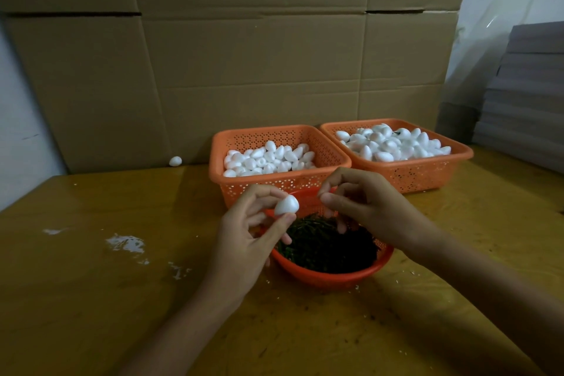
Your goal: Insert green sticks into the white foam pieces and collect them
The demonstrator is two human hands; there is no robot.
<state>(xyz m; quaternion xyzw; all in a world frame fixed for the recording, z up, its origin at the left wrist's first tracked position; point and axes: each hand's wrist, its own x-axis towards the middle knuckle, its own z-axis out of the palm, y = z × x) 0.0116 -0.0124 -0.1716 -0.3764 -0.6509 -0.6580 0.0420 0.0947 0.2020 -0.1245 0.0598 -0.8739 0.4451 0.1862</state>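
My left hand (247, 235) pinches a white egg-shaped foam piece (287, 204) between thumb and fingertips, above the round orange bowl (329, 276) of dark green sticks (329, 247). Just right of the foam piece, my right hand (363, 204) has thumb and forefinger pinched together on what looks like a thin green stick, mostly hidden by the fingertips. The two hands are a few centimetres apart. Behind them stand two orange perforated baskets, the left basket (241, 183) and the right basket (427, 172), each filled with several white foam pieces.
A single foam piece (175, 161) lies at the back left by the cardboard wall (244, 55). White crumbs and a shiny smear (126, 243) mark the wooden table (91, 299) on the left. Grey stacked sheets (525, 101) stand at the far right.
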